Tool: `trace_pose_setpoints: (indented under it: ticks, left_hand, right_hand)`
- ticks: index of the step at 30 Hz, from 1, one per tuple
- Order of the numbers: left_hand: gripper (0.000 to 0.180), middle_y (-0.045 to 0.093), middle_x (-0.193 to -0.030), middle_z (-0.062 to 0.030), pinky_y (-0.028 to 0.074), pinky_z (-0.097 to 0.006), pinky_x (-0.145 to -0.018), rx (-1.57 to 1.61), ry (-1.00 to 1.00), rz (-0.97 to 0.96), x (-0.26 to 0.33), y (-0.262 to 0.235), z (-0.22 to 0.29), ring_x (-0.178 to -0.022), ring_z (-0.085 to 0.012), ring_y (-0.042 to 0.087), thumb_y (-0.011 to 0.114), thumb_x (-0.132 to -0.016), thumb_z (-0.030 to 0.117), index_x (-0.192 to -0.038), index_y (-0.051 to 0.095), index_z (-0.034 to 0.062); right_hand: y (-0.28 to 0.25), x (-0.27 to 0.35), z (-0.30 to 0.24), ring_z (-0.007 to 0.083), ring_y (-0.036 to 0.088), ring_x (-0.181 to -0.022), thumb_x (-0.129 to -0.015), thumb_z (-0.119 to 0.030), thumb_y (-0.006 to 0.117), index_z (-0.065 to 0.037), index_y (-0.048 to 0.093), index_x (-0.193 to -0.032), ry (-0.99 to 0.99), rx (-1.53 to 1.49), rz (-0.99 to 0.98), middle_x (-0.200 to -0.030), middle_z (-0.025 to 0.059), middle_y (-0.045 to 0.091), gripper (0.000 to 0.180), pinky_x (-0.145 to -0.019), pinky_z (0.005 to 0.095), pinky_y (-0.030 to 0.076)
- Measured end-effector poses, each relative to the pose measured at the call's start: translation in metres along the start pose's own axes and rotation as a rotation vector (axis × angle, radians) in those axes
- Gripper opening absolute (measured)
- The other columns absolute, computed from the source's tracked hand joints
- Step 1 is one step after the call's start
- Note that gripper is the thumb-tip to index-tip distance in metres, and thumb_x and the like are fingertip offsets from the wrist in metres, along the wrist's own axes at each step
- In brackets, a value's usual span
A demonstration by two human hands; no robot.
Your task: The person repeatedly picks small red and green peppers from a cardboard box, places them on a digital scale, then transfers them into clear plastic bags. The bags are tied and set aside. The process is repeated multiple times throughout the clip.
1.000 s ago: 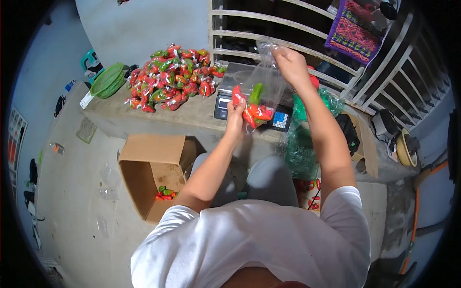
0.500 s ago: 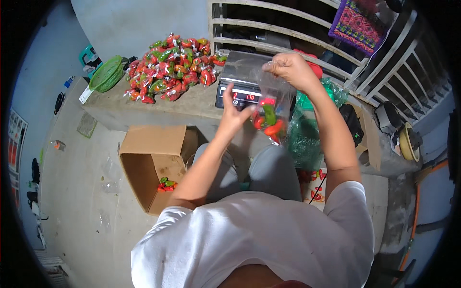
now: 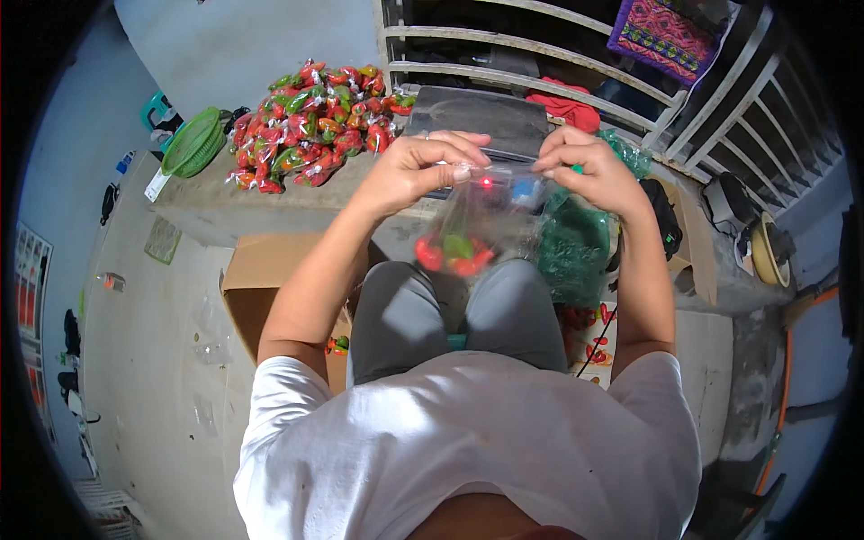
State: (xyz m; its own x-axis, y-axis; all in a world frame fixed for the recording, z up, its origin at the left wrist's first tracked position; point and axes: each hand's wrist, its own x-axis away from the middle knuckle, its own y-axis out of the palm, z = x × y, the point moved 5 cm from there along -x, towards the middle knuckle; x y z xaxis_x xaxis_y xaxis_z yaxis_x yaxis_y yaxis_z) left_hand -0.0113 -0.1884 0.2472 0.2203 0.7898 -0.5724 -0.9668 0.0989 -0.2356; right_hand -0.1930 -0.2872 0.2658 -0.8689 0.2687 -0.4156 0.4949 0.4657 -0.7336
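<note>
A clear plastic bag (image 3: pixel 490 209) hangs between my hands, over the gap in front of my knees. My left hand (image 3: pixel 418 174) pinches its top edge at one side, and my right hand (image 3: pixel 592 171) does the same at the other, so the mouth is stretched across. Red and green peppers (image 3: pixel 456 254) lie at the bottom of the bag, slightly blurred. Behind the bag stands a scale with a dark platform (image 3: pixel 477 115); a red light glows through the plastic, and most of its display is hidden.
Bagged peppers (image 3: pixel 310 126) are heaped on the ledge at left, beside green baskets (image 3: pixel 193 144). A cardboard box (image 3: pixel 261 261) with some peppers stands left of my legs. Green plastic wrapping (image 3: pixel 576 247) lies at right. White railings (image 3: pixel 531 40) border the far side.
My left hand has come up and taken hold of the bag's top edge. The bag has swung left and is now spread between both hands; my right hand has moved slightly right and down.
</note>
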Motion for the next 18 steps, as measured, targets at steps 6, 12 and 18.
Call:
trace_pose_setpoints:
  ticks: [6,12,18]
  left_hand:
    - [0.019,0.06,-0.078,-0.0085,0.04,-0.03,-0.072,-0.07,0.035,-0.222,0.004,-0.024,0.043,-0.079,-0.0159,0.051,0.063,-0.076,0.02,-0.075,0.064,0.0006]
    - [0.024,0.049,-0.061,-0.004,0.036,-0.035,-0.078,-0.95,0.008,-0.451,0.025,-0.011,0.064,-0.072,-0.0225,0.048,0.07,-0.067,0.023,-0.061,0.056,0.0045]
    - [0.019,0.054,-0.065,-0.008,0.038,-0.037,-0.08,-0.95,-0.07,-0.452,0.016,-0.019,0.067,-0.07,-0.0253,0.052,0.063,-0.074,0.02,-0.069,0.058,0.003]
  right_hand:
    - [0.003,-0.008,-0.034,0.0176,0.051,-0.087,-0.075,-0.012,0.061,-0.005,0.065,-0.078,-0.384,-0.542,-0.018,-0.083,0.005,0.06,0.009,-0.076,0.0308,0.04]
    - [0.033,-0.01,-0.04,0.0199,0.054,-0.079,-0.073,-0.007,0.061,-0.008,0.062,-0.081,-0.234,0.148,-0.218,-0.077,0.0026,0.061,0.009,-0.072,0.0309,0.041]
    - [0.03,-0.004,-0.045,0.0205,0.057,-0.069,-0.071,-0.002,0.06,-0.003,0.06,-0.082,-0.022,-0.179,-0.321,-0.072,0.0073,0.059,0.011,-0.06,0.0301,0.046]
